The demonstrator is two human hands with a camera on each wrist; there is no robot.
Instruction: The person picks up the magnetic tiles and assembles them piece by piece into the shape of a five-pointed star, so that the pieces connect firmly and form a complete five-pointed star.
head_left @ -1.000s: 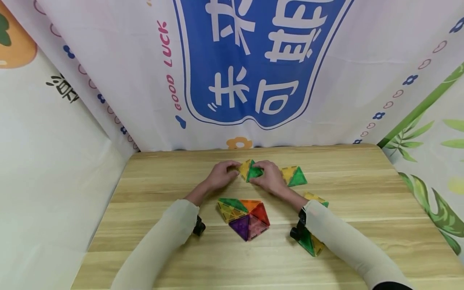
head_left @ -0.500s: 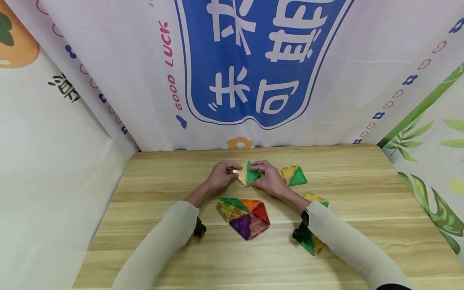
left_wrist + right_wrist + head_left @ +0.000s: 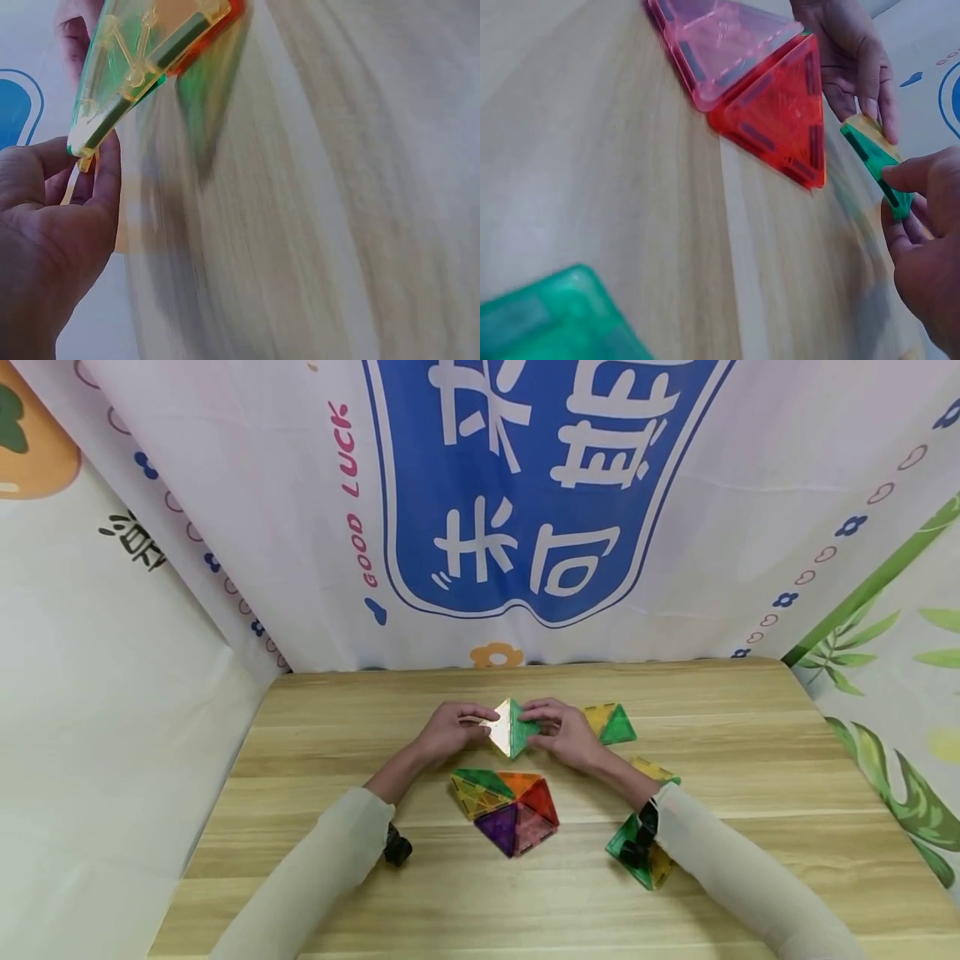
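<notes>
My left hand (image 3: 448,730) pinches the outer corner of a yellow triangular magnetic tile (image 3: 500,727), which shines with glare in the head view. With thumb and fingers my right hand (image 3: 570,737) grips a green triangular magnetic tile (image 3: 519,727). The two tiles meet along one edge and look raised off the table, tilted. In the right wrist view the green tile (image 3: 874,166) is seen nearly edge-on. Closer to me lies a flat cluster of tiles, among them a purple tile (image 3: 498,828), a red tile (image 3: 540,802) and an orange tile (image 3: 517,783).
A joined yellow and green pair (image 3: 611,724) lies right of my right hand. Another pair (image 3: 654,770) sits partly behind my right forearm, and a further green tile (image 3: 626,843) shows by the wrist camera. The wooden table (image 3: 337,710) ends at a printed cloth backdrop (image 3: 420,643).
The held yellow and green tiles have come slightly toward me and tilted, with glare now on the yellow one. Both forearms have shifted outward a little. The other tiles have stayed put.
</notes>
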